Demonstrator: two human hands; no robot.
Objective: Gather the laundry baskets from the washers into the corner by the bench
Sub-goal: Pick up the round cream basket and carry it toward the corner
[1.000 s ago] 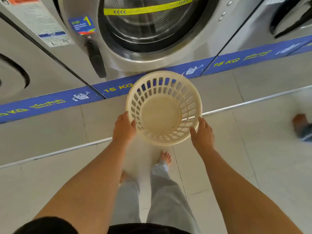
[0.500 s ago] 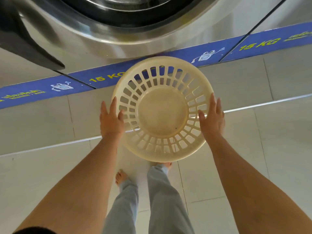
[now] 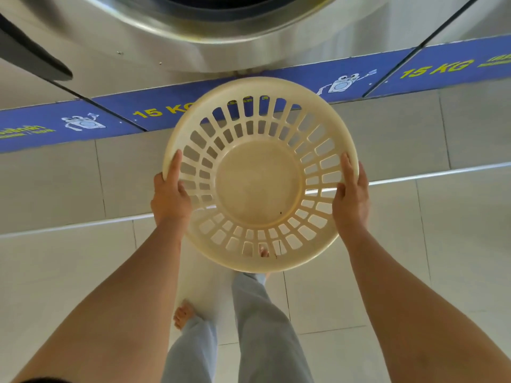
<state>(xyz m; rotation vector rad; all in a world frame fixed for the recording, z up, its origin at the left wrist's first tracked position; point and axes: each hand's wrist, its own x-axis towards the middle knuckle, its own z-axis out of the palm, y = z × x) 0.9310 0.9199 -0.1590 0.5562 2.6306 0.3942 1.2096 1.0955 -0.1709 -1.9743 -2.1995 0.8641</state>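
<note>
Basket [image 3: 260,186] lifted closer, round slotted cream plastic

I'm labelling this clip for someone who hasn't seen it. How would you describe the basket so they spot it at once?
Find the steel washer front with the blue "15 KG" strip at its foot. Just before it, the left hand and right hand grip a round cream laundry basket, empty, with slotted sides: the only basket in view.
</note>
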